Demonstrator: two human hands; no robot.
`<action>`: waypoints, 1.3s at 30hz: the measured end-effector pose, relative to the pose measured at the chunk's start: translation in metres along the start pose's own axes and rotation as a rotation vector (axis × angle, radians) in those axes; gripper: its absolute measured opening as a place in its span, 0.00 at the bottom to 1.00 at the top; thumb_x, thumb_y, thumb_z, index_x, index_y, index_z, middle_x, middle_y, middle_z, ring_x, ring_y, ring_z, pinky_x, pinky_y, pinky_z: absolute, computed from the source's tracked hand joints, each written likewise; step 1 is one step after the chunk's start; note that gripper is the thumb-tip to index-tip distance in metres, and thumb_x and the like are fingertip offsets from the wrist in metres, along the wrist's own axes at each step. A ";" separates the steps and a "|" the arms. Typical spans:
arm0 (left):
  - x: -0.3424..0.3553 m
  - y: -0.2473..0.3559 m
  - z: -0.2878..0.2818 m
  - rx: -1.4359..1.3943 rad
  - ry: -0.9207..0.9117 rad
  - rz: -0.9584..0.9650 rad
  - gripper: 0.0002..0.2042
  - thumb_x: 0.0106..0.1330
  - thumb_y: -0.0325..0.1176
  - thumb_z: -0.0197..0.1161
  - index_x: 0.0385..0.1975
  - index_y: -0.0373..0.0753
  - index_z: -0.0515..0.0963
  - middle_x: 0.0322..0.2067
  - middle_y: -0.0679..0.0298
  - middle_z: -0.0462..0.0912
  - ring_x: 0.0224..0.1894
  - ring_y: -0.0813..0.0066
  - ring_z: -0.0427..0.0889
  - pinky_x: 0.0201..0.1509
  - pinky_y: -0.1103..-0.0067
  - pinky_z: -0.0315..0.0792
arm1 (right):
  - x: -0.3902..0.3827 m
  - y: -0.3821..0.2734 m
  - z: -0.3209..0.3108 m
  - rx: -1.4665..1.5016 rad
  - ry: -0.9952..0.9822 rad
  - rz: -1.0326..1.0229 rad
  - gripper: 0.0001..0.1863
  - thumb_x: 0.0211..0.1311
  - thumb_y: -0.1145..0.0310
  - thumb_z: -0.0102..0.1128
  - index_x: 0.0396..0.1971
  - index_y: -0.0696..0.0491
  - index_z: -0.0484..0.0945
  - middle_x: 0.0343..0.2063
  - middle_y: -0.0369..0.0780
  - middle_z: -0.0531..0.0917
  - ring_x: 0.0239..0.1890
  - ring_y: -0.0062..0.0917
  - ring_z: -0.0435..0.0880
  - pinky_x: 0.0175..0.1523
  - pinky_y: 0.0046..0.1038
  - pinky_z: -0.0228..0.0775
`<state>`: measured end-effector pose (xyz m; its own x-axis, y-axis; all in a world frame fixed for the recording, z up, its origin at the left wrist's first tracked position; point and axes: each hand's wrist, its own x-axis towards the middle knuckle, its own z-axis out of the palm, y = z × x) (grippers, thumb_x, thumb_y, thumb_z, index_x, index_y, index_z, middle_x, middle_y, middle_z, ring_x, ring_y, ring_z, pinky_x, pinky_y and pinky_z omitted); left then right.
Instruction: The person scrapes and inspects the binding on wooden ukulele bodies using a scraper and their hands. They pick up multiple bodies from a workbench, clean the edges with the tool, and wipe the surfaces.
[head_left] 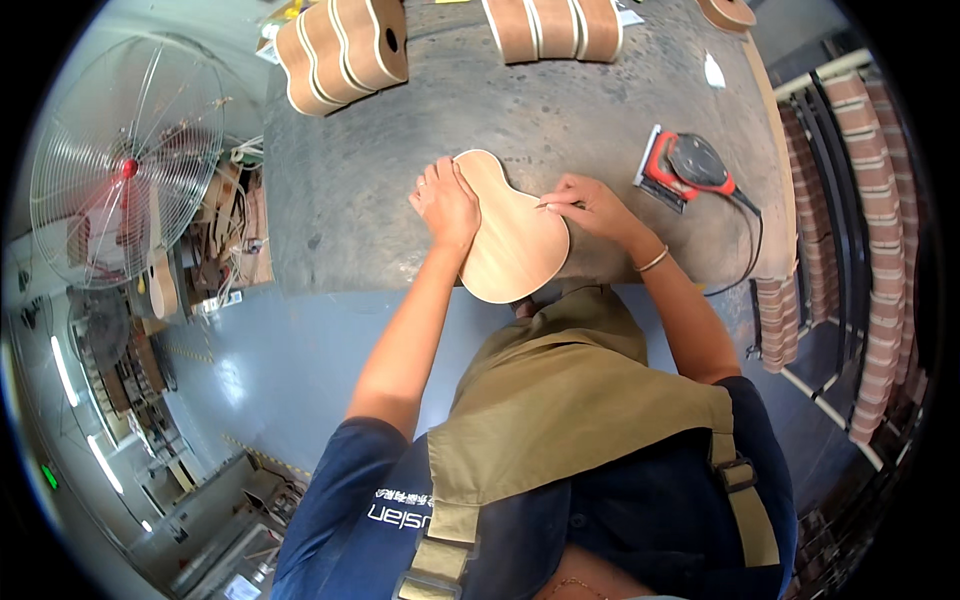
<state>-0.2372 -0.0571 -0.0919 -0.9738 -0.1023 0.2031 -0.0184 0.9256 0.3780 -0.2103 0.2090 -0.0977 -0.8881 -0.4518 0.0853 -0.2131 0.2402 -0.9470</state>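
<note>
A small pale wooden ukulele body (513, 240), its edge rimmed with light binding, lies flat at the near edge of the workbench, its wide end toward me. My left hand (446, 203) is closed on its left side near the narrower end, holding it. At the waist on the right side, my right hand (588, 206) is closed in a pinch on a small, thin, dark thing against the rim. That thing is too small to name. A red and black electric sander (687, 166) rests on the bench to the right of my right hand.
Stacked ukulele bodies (345, 55) stand at the far left of the bench (340, 200), with more bodies (555, 28) at the far middle. A white bottle (714, 70) lies far right. A large fan (130, 165) is at left; racks of curved wooden parts (868, 250) stand right.
</note>
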 end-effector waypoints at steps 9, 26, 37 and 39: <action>0.006 0.000 -0.001 0.060 -0.052 0.008 0.12 0.82 0.39 0.50 0.49 0.41 0.79 0.48 0.53 0.82 0.55 0.47 0.79 0.59 0.51 0.66 | -0.110 -0.060 0.141 0.001 0.755 0.253 0.13 0.69 0.76 0.67 0.50 0.52 0.91 0.35 0.39 0.82 0.36 0.27 0.82 0.43 0.27 0.74; 0.019 -0.006 -0.071 0.011 -0.357 0.183 0.31 0.68 0.65 0.65 0.51 0.40 0.80 0.46 0.45 0.83 0.51 0.44 0.84 0.54 0.57 0.77 | -0.120 -0.069 0.126 0.611 0.490 0.474 0.14 0.80 0.64 0.61 0.49 0.61 0.86 0.36 0.29 0.84 0.35 0.09 0.77 0.49 0.20 0.78; -0.053 -0.011 -0.042 -0.325 -0.377 -0.059 0.34 0.52 0.58 0.84 0.37 0.33 0.75 0.39 0.51 0.80 0.44 0.53 0.81 0.51 0.62 0.75 | 0.112 0.016 -0.041 0.002 -0.107 -0.016 0.14 0.74 0.68 0.63 0.53 0.57 0.88 0.43 0.43 0.90 0.44 0.32 0.89 0.52 0.31 0.79; -0.056 -0.012 -0.039 -0.324 -0.388 -0.109 0.34 0.50 0.56 0.85 0.36 0.33 0.74 0.39 0.51 0.80 0.43 0.54 0.81 0.51 0.62 0.75 | 0.127 0.013 -0.031 -0.087 -0.179 -0.069 0.13 0.73 0.65 0.65 0.50 0.53 0.90 0.42 0.45 0.89 0.45 0.35 0.88 0.53 0.32 0.78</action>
<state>-0.1735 -0.0767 -0.0722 -0.9836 0.0080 -0.1800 -0.1130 0.7507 0.6509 -0.3388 0.1815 -0.0892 -0.7852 -0.6133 0.0852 -0.3123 0.2735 -0.9097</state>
